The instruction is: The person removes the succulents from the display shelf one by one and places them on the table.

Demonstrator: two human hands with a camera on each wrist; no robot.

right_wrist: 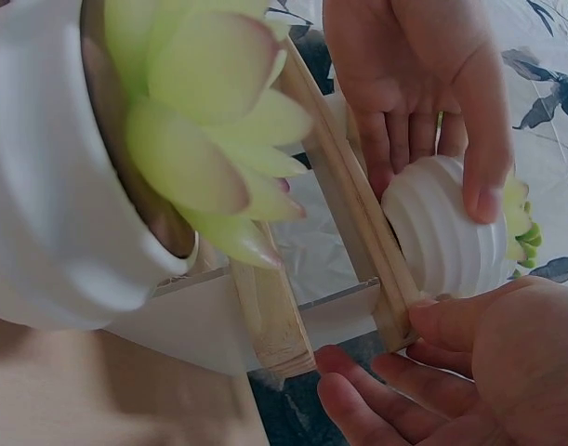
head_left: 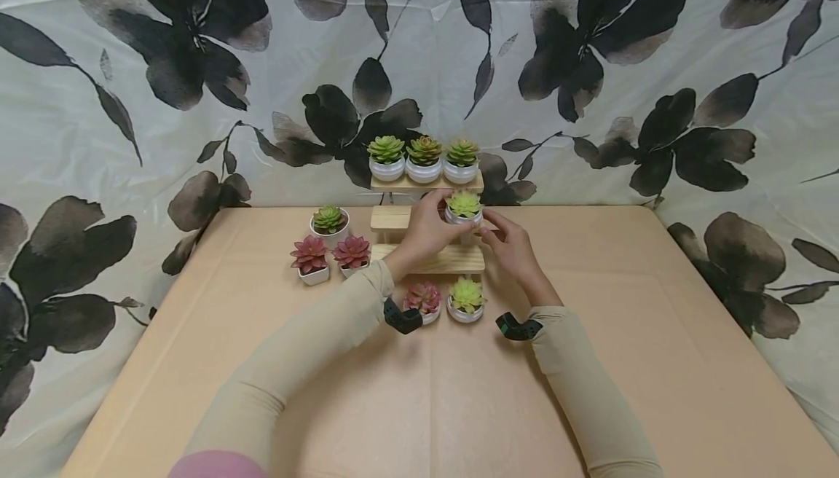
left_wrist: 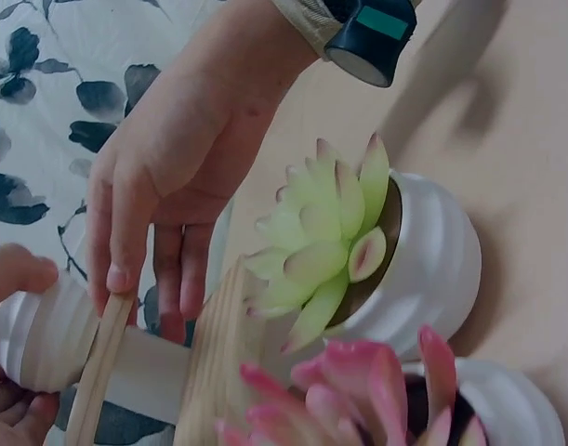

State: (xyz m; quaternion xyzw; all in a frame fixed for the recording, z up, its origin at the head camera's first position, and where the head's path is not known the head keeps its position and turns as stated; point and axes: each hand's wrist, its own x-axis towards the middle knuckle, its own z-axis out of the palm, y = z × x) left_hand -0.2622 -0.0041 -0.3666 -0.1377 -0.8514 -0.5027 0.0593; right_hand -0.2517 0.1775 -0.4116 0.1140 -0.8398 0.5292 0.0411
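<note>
My left hand (head_left: 426,234) grips a ribbed white pot with a light-green succulent (head_left: 464,205) at the right end of the middle board of a tiered wooden plant stand (head_left: 391,217). In the right wrist view the pot (right_wrist: 442,232) sits right at the board, the thumb over its side. My right hand (head_left: 514,248) is at the same end, its thumb and forefinger pinching the board's corner; its other fingers (left_wrist: 195,265) hang below. On the top board stand three potted green succulents (head_left: 424,161). The lowest board (head_left: 439,259) is partly behind my left hand.
In front of the stand are a pink succulent (head_left: 422,297) and a light-green one (head_left: 466,297) in white pots. Left of it stand a green succulent (head_left: 329,220) and two dark-pink ones (head_left: 309,253). A flower-printed cloth (head_left: 459,77) hangs behind the table (head_left: 590,274).
</note>
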